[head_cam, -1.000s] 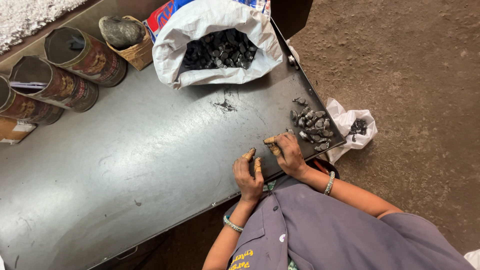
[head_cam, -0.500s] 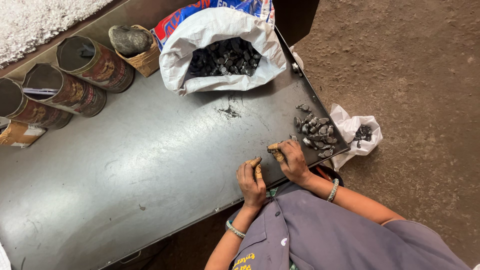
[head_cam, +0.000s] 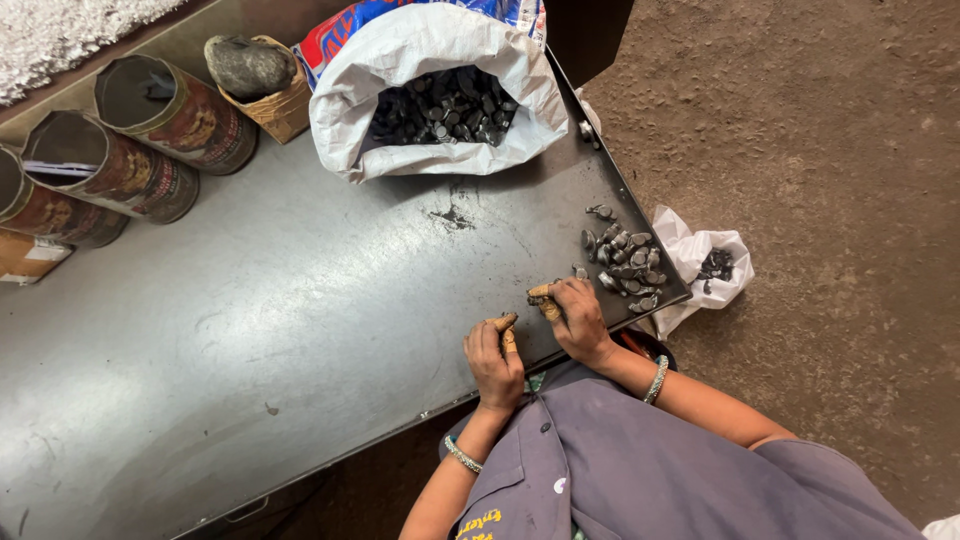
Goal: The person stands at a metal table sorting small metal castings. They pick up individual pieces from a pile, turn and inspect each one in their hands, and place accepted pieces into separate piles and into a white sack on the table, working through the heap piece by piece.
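Two hands rest near the front edge of a grey metal tabletop [head_cam: 250,330]. The left hand [head_cam: 493,358] lies palm down with its fingers curled in, its taped fingertips close to the right hand; whether it grips anything cannot be told. The right hand [head_cam: 577,318] sits just beside it, fingers bent, pinching a small dark piece between thumb and forefinger. Right of that hand, at the tabletop's corner, lies a loose heap of small dark metal pieces [head_cam: 625,260], close to the hand's knuckles. A white sack [head_cam: 440,100] stands open at the far edge, full of the same dark pieces. Left of it are a small brown carton holding a grey stone [head_cam: 250,66] and three rusty round tins [head_cam: 150,125] lying in a row. Off the corner, on the dirt floor [head_cam: 830,200], a white plastic bag [head_cam: 705,265] holds a few more pieces.
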Demonstrator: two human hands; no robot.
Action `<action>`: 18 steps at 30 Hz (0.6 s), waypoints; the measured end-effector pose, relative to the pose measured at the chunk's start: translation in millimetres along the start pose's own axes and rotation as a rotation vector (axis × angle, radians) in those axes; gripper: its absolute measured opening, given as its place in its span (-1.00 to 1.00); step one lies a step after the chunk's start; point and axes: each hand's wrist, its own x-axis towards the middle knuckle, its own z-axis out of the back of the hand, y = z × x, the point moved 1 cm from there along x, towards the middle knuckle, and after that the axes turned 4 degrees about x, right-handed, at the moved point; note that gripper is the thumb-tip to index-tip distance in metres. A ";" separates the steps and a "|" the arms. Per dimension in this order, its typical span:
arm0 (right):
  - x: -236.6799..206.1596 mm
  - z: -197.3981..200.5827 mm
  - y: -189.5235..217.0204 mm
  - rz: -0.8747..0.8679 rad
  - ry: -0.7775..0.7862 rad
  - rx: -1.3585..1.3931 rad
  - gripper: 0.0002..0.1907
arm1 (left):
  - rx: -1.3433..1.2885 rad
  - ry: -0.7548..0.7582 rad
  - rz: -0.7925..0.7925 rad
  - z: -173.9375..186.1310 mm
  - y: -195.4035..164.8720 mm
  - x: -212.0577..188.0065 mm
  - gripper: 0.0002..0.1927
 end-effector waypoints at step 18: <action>-4.4 0.6 -4.8 0.003 -0.001 0.007 -0.79 | 0.020 -0.039 0.003 -4.2 -0.3 -3.6 -0.74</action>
